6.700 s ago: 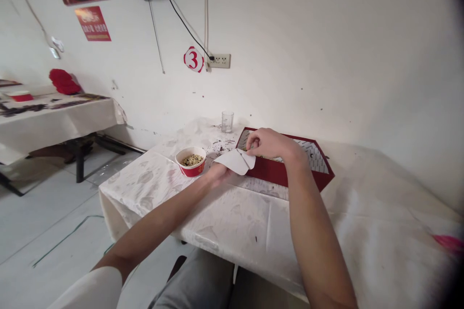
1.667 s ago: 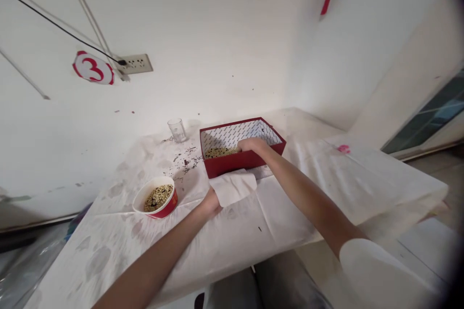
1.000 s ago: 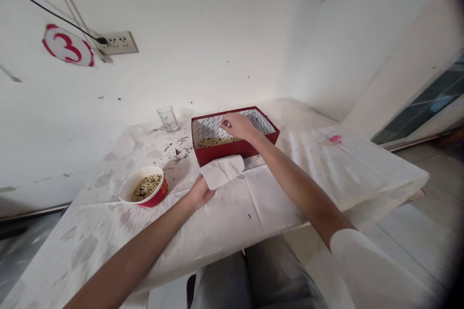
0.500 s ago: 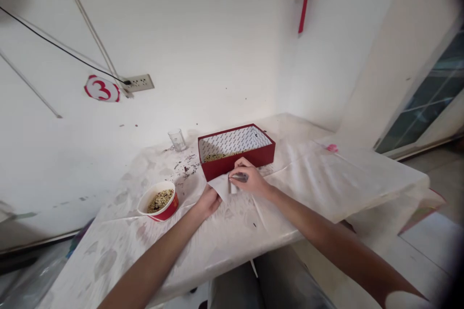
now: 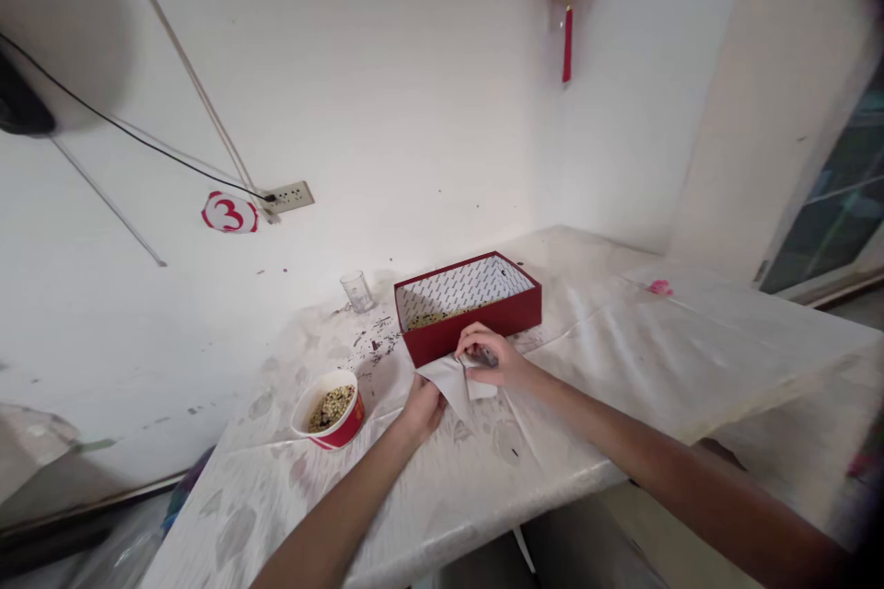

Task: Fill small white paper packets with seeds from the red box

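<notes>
My left hand grips the near edge of a folded white paper lying on the table just in front of a red box. My right hand rests on the paper's far side, fingers curled and pinched over it; what is under the fingertips is too small to make out. The red box has a patterned white lining and a layer of small beans along its near inside wall. A red paper bowl with mixed beans stands to the left of my left hand.
A small empty glass stands near the wall behind the box, with dark specks scattered on the cloth beside it. The table wears a thin white plastic cover. A pink scrap lies far right. A wall socket and a number sign hang above.
My right hand left the inside of the red box and came down onto the paper held by my left hand. The camera view has swung upward and left.
</notes>
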Demonstrator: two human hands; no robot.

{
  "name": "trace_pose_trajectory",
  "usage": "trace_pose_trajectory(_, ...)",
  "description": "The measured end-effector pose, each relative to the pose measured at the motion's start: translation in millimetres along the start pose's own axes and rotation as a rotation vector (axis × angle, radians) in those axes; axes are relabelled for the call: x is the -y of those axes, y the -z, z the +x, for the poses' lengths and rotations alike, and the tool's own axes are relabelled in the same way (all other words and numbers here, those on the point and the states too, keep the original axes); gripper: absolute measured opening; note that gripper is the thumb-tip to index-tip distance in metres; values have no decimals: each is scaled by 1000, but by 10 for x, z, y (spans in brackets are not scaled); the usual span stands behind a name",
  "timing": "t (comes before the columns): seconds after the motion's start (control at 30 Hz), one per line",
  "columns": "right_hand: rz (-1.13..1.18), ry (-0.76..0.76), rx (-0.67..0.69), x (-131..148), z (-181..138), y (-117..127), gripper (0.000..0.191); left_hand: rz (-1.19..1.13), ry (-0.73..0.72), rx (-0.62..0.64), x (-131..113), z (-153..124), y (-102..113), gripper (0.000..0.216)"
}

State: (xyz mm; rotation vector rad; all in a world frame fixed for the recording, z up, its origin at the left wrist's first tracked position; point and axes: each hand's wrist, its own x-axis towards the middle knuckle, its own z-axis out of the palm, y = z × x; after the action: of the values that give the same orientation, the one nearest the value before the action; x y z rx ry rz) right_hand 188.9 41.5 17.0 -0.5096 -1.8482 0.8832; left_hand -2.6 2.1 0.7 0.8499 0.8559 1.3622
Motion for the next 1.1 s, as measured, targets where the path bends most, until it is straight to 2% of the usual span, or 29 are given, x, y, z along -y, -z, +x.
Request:
trace_pose_trajectory(0.07, 38, 0, -36, -54, 5, 25, 23, -23, 2, -16, 18, 36, 39, 55)
trace_pose_trajectory(0.23, 48, -13, -130, -113, 34, 79, 10, -44, 169, 43, 13, 67, 140, 42)
trace_pose_trajectory(0.37, 18, -33, -124, -62, 43, 85, 11, 38, 113, 16, 17, 30, 108, 52)
trace_pose_trajectory(0.5, 29, -65, -114, -47, 42, 87, 12, 85, 57, 55, 9, 15, 50, 68)
trace_pose_trajectory(0.63, 44, -80, -147, -83, 59, 109, 11, 74, 32, 88, -21, 17, 29, 66)
trace_pose_trajectory(0.8, 72, -89, -173, -87, 73, 135, 11, 4, 73, -17, -26, 50, 38, 67)
trace_pose_trajectory(0.93, 11, -57, -152, -40, 47, 123, 11, -19, 104, -57, -18, 65, 42, 61)
trace_pose_trajectory(1.1, -63, 13, -114, 14, 3, 72, 12, -18, 63, -6, -28, 52, 30, 63)
